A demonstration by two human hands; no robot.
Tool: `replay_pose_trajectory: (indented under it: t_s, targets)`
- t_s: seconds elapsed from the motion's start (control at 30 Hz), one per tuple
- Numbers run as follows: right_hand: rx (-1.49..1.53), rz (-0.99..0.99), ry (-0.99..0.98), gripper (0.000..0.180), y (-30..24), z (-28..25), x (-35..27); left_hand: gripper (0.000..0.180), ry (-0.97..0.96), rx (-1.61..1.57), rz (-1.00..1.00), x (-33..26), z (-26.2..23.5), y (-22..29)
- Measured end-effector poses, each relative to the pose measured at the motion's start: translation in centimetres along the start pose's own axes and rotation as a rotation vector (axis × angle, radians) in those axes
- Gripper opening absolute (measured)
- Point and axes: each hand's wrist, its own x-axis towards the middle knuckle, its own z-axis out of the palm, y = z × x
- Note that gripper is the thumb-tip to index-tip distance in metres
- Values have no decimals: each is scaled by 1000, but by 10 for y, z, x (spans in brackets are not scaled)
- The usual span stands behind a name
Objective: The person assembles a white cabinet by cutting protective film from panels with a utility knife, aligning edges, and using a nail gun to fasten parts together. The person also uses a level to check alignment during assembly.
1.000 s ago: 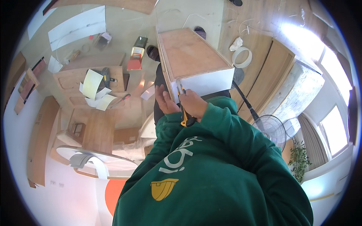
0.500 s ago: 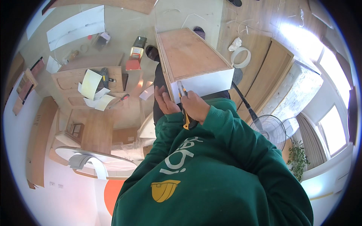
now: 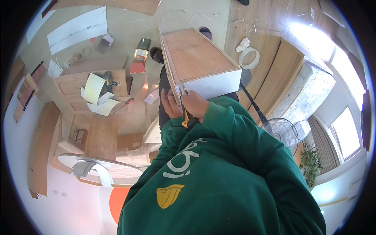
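A wooden drawer-like box [image 3: 203,51] with a white front strip [image 3: 215,84] rests across my lap, its brown panel facing up. My right hand [image 3: 195,104] is closed around a yellow and black utility knife [image 3: 185,119]. The knife's tip end lies at the box's near left corner, where the white strip meets the wooden side. My left hand [image 3: 170,105] is beside that same corner with its fingers stretched out against the box's left side. Part of its palm is hidden behind the box and the knife.
To the left, a wooden panel piece [image 3: 66,84] carries a power drill [image 3: 108,80], curled strips [image 3: 94,89] and a screwdriver [image 3: 128,102]. A red-capped can [image 3: 138,67] stands near my foot. On the right are a white tape roll [image 3: 249,58], a fan [image 3: 280,133] and long boards [image 3: 270,74].
My right hand and the utility knife have shifted left, from the white strip to the box's left corner. The left hand has drawn back slightly; the box has barely moved.
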Motion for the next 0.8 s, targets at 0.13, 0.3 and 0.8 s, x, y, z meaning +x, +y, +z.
replay_pose_trajectory:
  t_s: [0.13,0.3,0.8]
  targets:
    - [327,235,-37,40,-10,-2,10,42,1,3,10,3,-5,-6]
    - [177,45,-9,40,18,0,1,42,21,52,19,2,8,7]
    - [209,254,-138,41,-23,-19,-18,35,40,112,-39,-1,2,6]
